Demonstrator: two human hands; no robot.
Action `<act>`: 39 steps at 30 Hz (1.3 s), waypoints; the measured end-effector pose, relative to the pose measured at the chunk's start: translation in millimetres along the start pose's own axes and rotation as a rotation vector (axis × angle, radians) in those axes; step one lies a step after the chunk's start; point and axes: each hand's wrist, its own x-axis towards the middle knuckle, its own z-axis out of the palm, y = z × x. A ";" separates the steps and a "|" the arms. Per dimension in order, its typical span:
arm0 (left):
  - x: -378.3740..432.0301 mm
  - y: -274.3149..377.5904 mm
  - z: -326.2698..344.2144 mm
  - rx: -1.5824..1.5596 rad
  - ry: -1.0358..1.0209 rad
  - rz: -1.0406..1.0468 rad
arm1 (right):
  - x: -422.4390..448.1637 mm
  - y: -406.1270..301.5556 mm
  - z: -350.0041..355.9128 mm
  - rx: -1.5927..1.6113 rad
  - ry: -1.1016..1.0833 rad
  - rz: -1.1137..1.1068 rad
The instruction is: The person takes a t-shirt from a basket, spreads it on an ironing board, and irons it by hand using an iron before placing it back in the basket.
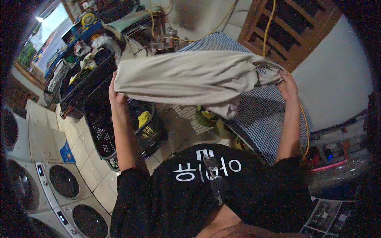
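Note:
A light beige cloth garment is stretched sideways between my two hands, with loose folds towards its right end. My left hand grips its left end, the fingers mostly hidden behind the fabric. At the bunched right end, my right hand pinches the edge. A part of the cloth hangs lower near the middle. Under it lies an ironing board with a blue and white zigzag cover, partly hidden by the garment and my right arm.
Dark plastic laundry baskets stand on the left, one near a yellow cloth. Front-loading machines line the lower left. A yellow hose or cord hangs by the wooden lattice. Patterned fabric lies below the garment.

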 end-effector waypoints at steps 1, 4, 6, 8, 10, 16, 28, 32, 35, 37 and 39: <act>12.2 -11.4 9.9 -0.104 -0.118 -0.069 | 12.7 -0.6 -25.3 -0.001 0.024 -0.010; 45.8 -48.2 47.1 -0.173 -0.029 -0.383 | 36.6 6.2 -48.3 -0.312 0.304 -0.196; 48.9 -85.3 133.7 0.020 0.045 -0.400 | 52.1 32.6 -78.7 -0.778 0.414 -0.538; 41.3 -106.6 161.9 0.183 -0.179 -0.427 | 18.2 26.2 5.9 -0.697 0.177 -0.439; 38.2 -140.7 183.9 0.145 -0.361 -0.463 | -11.4 19.3 66.4 -0.387 -0.214 -0.276; 40.5 -146.0 220.8 0.490 -0.483 -0.383 | -9.4 19.6 136.8 -0.692 -0.135 -0.622; 65.6 -135.5 95.5 1.468 0.004 0.563 | -28.5 -91.3 198.5 -0.467 -0.196 -0.855; 50.3 -151.1 -9.6 1.718 -0.266 -0.146 | 7.9 -89.3 130.5 -0.735 0.264 -0.853; 34.4 -130.9 -110.8 1.893 -0.407 -0.391 | 21.1 -49.4 105.9 -1.064 0.412 -0.627; 31.4 -106.0 -208.2 1.392 -0.534 -0.715 | 36.4 -13.3 69.7 -1.303 0.392 -0.604; 36.1 -85.5 -76.4 0.638 -0.020 -0.969 | 26.4 13.0 40.9 -1.345 0.414 -0.399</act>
